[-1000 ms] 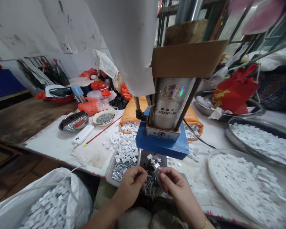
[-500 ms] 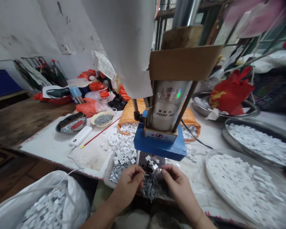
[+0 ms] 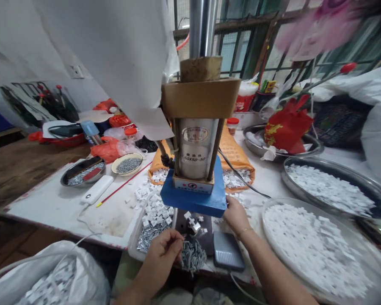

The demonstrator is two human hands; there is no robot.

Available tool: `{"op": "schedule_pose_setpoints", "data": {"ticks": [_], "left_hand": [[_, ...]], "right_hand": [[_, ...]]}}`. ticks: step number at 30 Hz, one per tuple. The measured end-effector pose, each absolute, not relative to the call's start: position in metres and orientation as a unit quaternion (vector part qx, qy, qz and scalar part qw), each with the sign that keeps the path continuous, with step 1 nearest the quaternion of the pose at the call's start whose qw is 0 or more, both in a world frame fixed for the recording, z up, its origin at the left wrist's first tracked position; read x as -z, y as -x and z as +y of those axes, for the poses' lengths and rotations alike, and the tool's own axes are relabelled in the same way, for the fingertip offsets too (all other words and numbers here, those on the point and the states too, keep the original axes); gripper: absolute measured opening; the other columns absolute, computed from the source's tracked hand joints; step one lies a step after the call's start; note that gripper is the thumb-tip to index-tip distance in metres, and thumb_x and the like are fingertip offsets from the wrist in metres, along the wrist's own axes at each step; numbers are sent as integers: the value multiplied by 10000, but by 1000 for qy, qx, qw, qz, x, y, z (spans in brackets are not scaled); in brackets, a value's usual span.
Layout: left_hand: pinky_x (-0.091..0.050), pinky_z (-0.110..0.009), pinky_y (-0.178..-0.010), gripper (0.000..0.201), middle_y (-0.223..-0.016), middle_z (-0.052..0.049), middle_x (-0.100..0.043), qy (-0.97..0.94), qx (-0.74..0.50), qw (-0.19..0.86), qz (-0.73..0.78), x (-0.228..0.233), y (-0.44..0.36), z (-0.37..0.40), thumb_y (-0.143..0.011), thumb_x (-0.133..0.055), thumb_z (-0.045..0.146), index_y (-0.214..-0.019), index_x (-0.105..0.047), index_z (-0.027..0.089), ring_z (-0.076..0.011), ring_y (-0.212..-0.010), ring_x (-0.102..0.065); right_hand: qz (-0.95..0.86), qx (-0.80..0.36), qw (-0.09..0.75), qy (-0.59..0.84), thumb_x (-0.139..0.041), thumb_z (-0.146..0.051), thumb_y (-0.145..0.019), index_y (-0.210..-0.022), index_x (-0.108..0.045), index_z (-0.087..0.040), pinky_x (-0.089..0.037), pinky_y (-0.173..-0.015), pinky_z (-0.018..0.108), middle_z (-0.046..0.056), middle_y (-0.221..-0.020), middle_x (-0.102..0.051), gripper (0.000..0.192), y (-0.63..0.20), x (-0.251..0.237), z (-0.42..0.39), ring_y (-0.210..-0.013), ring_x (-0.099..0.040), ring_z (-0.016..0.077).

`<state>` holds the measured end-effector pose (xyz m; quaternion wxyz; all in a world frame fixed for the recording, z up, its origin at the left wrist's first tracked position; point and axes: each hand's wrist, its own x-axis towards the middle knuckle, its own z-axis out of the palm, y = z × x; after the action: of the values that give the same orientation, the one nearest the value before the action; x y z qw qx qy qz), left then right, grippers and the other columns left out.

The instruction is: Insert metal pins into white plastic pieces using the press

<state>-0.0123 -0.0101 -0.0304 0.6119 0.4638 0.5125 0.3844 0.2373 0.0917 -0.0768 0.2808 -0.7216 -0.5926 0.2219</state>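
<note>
My left hand (image 3: 161,250) is closed at the table's near edge, pinching the clear bag of small metal nails (image 3: 192,255) beside it. My right hand (image 3: 235,212) reaches out onto the table just right of the press's blue base (image 3: 193,199), fingers down among loose white plastic clips; whether it grips one is hidden. A few white clips (image 3: 192,220) lie on the dark plate under the press (image 3: 195,148). A grey pedal pad (image 3: 227,251) lies between my arms.
A clear tray of clips and nails (image 3: 154,220) sits left of the press. Large round pans of white clips (image 3: 317,245) (image 3: 330,186) fill the right. An orange sack (image 3: 235,156) lies behind the press. Bowls of nails (image 3: 128,163) (image 3: 82,171), a white power bank (image 3: 97,189), a bag of clips (image 3: 47,279).
My right hand let go of the nail bag and moved up and right onto the table beside the press. The camera lifted and turned right. My left hand stayed on the bag.
</note>
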Motion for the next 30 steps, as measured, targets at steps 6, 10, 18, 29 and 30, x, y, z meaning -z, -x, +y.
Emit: {"op": "schedule_pose_setpoints", "data": {"ticks": [6,10,18,29,30], "left_hand": [[-443,-220,-537,233,-567,31,-525,-490,-381,586,521,27,12,-13,-770,-606,381,-802,-570,153,-113,-535,-500],[-433,-217,-533,179,-601,21,-518,-544,-386,530,524,19,16,-15,-834,-525,334,-830,-562,160,-120,-556,-507],[-417,-252,-663,158,-753,-35,-567,-771,-386,288,416,-1,-13,-8,-879,-422,144,-794,-554,166,-148,-715,-542],[-428,-278,-654,166,-771,-54,-565,-811,-371,183,413,-1,-2,-13,-894,-376,117,-851,-527,171,-169,-724,-539],[-429,-280,-652,165,-773,-54,-566,-814,-363,180,416,-1,-1,-13,-892,-379,115,-854,-529,171,-170,-723,-540]], "right_hand": [[-596,-264,281,704,-535,-298,-893,-1124,-563,-199,-509,-812,400,62,-1172,-584,253,-222,72,116,-961,-600,193],[-567,-309,337,686,-595,-341,-833,-904,-638,-171,-490,-785,376,67,-957,-659,189,-223,62,101,-890,-612,217],[-435,-527,464,563,-642,-549,-680,-852,-639,-173,-390,-429,219,-20,-556,-598,414,-178,33,-3,-463,-520,118],[-358,-601,501,510,-749,-463,-629,-838,-689,-183,-359,-399,170,-9,-619,-651,354,-155,20,-12,-455,-487,75],[-369,-591,508,507,-754,-458,-622,-826,-694,-186,-413,-439,187,2,-651,-668,346,-153,20,-12,-501,-531,98]]}}
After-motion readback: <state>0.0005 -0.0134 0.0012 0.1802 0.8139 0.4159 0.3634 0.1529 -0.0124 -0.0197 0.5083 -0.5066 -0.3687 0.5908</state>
